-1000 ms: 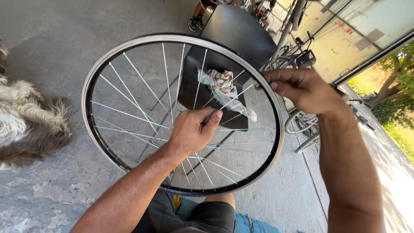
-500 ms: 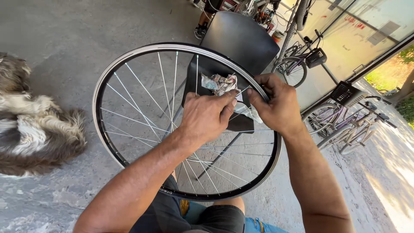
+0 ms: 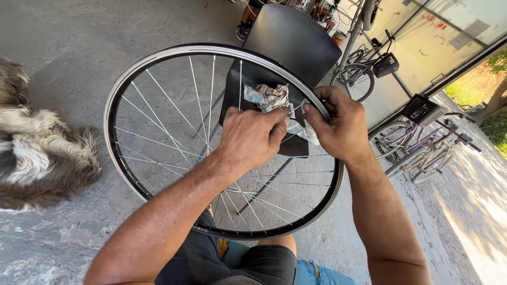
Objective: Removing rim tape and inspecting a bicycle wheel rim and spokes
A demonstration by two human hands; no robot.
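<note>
Steel spokes [image 3: 174,132] | left hand [image 3: 252,138] pinching | right hand [image 3: 338,126] gripping rim [image 3: 158,58]

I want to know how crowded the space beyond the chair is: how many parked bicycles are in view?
3, possibly more. One bicycle with a black basket stands just right of the black chair. Two more bicycles lean together at the right edge, overlapping, so another may be hidden there.

Shaggy dog [image 3: 42,158] lying on concrete floor [image 3: 79,47], black chair [image 3: 293,39], parked bicycles [image 3: 417,142], perhaps crumpled paper [image 3: 266,96] on the seat
</note>
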